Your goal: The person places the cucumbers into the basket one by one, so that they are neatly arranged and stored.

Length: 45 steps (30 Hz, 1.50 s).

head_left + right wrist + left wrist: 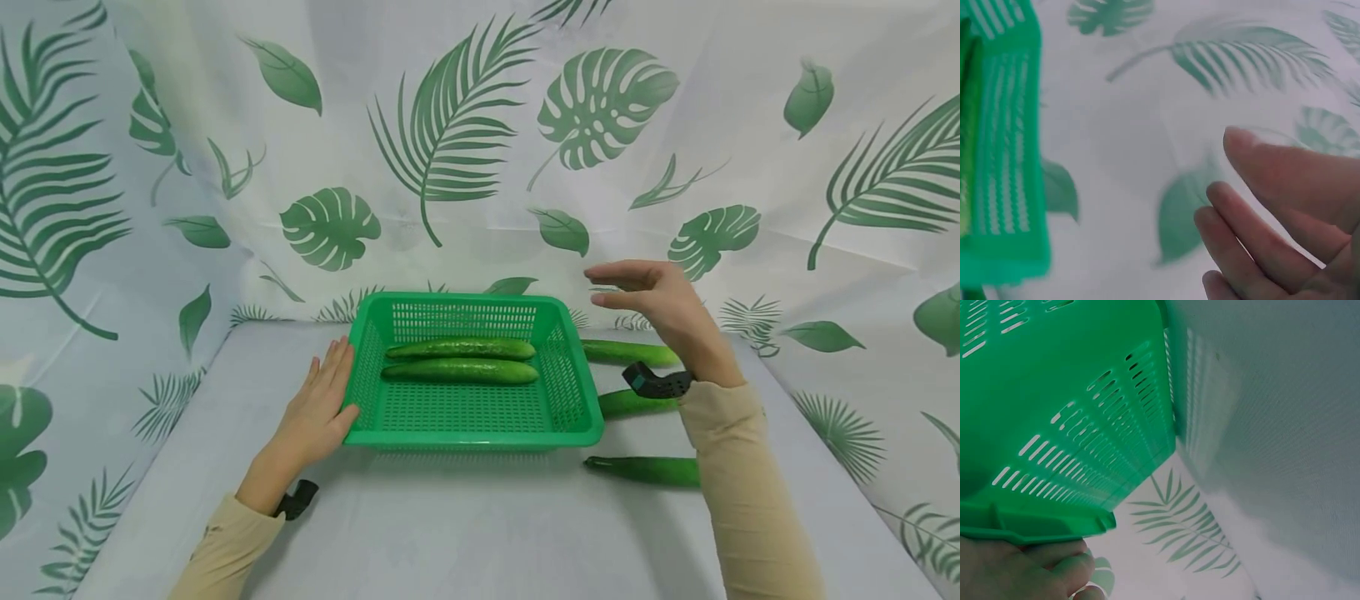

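Note:
A green plastic basket (465, 438) stands on the table with two cucumbers (460, 371) lying side by side in its back half. My left hand (318, 408) rests along the basket's left rim with fingers extended; the left wrist view shows fingers (1072, 569) right at the rim's edge. Raised above the table to the right of the basket, my right hand (648, 292) holds nothing, its thumb and fingers parted. In the right wrist view a gap shows between the thumb and the fingers (1241, 244). Below that hand, three more cucumbers (645, 471) lie on the table.
The white table (465, 533) stretches in front of the basket. A white cloth with green leaf prints (480, 250) hangs behind and on both sides. The right sleeve (742, 492) covers the ends of the nearer cucumbers on the right.

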Available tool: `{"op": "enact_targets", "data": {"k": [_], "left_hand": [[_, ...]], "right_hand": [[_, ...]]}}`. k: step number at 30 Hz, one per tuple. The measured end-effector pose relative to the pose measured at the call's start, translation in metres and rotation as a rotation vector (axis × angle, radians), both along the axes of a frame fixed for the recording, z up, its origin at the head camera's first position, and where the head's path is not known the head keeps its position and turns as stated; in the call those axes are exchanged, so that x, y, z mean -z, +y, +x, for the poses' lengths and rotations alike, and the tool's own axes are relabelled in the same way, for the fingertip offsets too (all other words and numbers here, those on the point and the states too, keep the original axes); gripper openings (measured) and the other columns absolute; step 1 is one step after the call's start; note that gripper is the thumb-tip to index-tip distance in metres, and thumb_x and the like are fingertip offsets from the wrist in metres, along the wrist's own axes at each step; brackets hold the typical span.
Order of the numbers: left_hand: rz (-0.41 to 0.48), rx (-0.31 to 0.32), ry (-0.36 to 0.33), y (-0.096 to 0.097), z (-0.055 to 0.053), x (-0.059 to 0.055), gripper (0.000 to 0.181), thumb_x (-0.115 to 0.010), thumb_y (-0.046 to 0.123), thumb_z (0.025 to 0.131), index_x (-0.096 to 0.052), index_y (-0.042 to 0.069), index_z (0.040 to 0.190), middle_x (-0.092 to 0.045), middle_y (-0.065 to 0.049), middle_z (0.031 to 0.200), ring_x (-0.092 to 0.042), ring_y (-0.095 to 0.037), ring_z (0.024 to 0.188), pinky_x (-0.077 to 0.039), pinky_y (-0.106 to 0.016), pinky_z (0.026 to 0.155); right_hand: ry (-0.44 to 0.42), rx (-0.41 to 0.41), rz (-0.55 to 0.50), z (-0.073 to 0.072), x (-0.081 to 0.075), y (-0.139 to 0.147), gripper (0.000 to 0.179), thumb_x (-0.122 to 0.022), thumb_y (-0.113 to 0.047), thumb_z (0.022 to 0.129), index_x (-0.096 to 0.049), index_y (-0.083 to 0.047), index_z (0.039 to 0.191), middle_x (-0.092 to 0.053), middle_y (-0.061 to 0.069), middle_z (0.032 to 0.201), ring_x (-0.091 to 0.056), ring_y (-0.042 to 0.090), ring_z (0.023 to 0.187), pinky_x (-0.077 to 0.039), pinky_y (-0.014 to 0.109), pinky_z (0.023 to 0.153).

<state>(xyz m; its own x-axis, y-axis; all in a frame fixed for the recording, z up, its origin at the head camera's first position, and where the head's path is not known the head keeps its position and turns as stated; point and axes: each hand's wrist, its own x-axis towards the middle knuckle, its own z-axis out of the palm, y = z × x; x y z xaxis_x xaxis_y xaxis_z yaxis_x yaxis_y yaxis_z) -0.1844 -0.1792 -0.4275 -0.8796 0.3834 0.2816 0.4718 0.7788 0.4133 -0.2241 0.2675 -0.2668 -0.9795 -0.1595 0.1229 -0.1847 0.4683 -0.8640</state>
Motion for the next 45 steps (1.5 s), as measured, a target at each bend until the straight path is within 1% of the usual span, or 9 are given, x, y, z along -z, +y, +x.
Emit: {"op": "enact_targets", "data": {"k": [9,18,20,22,25,31,34,40,45], "left_hand": [[0.002,-0.003,0.003,-0.001,0.001,0.000,0.074,-0.045,0.010,0.093,-0.010,-0.009,0.155,-0.004,-0.023,0.164,0.000,-0.035,0.151,-0.003,-0.055,0.120],[0.009,0.002,0.032,0.000,0.002,0.000,0.073,-0.045,0.009,0.092,-0.012,-0.010,0.155,-0.006,-0.024,0.163,-0.004,-0.038,0.151,-0.006,-0.057,0.119],[0.016,0.005,0.042,0.000,0.003,0.000,0.073,-0.045,0.009,0.092,-0.013,-0.011,0.154,-0.007,-0.025,0.162,-0.004,-0.038,0.150,-0.006,-0.058,0.119],[0.016,0.008,0.049,0.001,0.002,-0.001,0.072,-0.045,0.009,0.092,-0.014,-0.011,0.154,-0.008,-0.026,0.162,-0.005,-0.039,0.150,-0.008,-0.059,0.118],[0.010,0.010,0.047,0.002,0.002,-0.001,0.072,-0.045,0.009,0.092,-0.014,-0.011,0.154,-0.008,-0.025,0.162,-0.006,-0.039,0.150,-0.008,-0.059,0.118],[0.001,0.008,0.014,0.001,0.001,-0.001,0.074,-0.045,0.010,0.092,-0.011,-0.009,0.155,-0.005,-0.022,0.164,-0.003,-0.036,0.151,-0.006,-0.056,0.119],[0.002,0.010,0.016,0.001,0.000,0.000,0.074,-0.045,0.010,0.092,-0.011,-0.010,0.155,-0.005,-0.022,0.164,-0.004,-0.038,0.151,-0.006,-0.056,0.120],[0.003,0.006,0.009,0.000,-0.001,0.000,0.075,-0.046,0.010,0.092,-0.010,-0.009,0.155,-0.004,-0.021,0.164,-0.003,-0.037,0.151,-0.005,-0.056,0.120],[-0.003,0.006,0.009,0.000,-0.001,0.000,0.075,-0.046,0.011,0.092,-0.010,-0.009,0.155,-0.004,-0.022,0.164,-0.005,-0.040,0.150,-0.005,-0.055,0.120]], "right_hand": [[0.092,0.096,0.057,0.039,-0.003,0.071,0.046,-0.071,-0.020,0.092,-0.062,-0.004,0.134,-0.065,-0.002,0.131,-0.054,0.007,0.122,-0.044,0.012,0.089],[-0.013,0.254,0.107,0.070,0.042,0.141,0.052,-0.068,-0.028,0.095,-0.056,-0.009,0.142,-0.061,-0.012,0.131,-0.044,0.004,0.123,-0.039,0.009,0.084],[-0.059,0.265,0.127,0.077,0.057,0.154,0.054,-0.067,-0.032,0.095,-0.054,-0.011,0.144,-0.060,-0.015,0.132,-0.043,0.001,0.122,-0.036,0.012,0.095],[-0.100,0.266,0.147,0.083,0.074,0.168,0.056,-0.066,-0.035,0.095,-0.054,-0.013,0.144,-0.060,-0.019,0.130,-0.043,-0.003,0.120,-0.037,0.014,0.095],[-0.178,0.247,0.123,0.091,0.100,0.187,0.058,-0.065,-0.034,0.096,-0.051,-0.011,0.146,-0.060,-0.024,0.125,-0.041,-0.009,0.115,-0.034,0.037,0.110],[-0.310,0.184,0.173,0.105,0.149,0.221,0.058,-0.065,-0.033,0.097,-0.050,-0.008,0.147,-0.060,-0.025,0.125,-0.040,-0.021,0.106,-0.045,0.025,0.082],[-0.336,0.125,0.176,0.110,0.168,0.232,0.058,-0.067,-0.027,0.096,-0.049,-0.006,0.147,-0.056,-0.027,0.127,-0.038,-0.024,0.107,-0.045,0.022,0.080],[-0.321,0.043,0.123,0.114,0.189,0.237,0.060,-0.074,-0.012,0.086,-0.053,0.001,0.141,-0.056,-0.030,0.125,-0.042,-0.022,0.110,-0.042,0.011,0.081],[-0.355,0.058,0.113,0.115,0.195,0.238,0.055,-0.075,-0.009,0.085,-0.058,0.001,0.137,-0.057,-0.032,0.115,-0.054,-0.009,0.102,-0.050,0.018,0.078]]}}
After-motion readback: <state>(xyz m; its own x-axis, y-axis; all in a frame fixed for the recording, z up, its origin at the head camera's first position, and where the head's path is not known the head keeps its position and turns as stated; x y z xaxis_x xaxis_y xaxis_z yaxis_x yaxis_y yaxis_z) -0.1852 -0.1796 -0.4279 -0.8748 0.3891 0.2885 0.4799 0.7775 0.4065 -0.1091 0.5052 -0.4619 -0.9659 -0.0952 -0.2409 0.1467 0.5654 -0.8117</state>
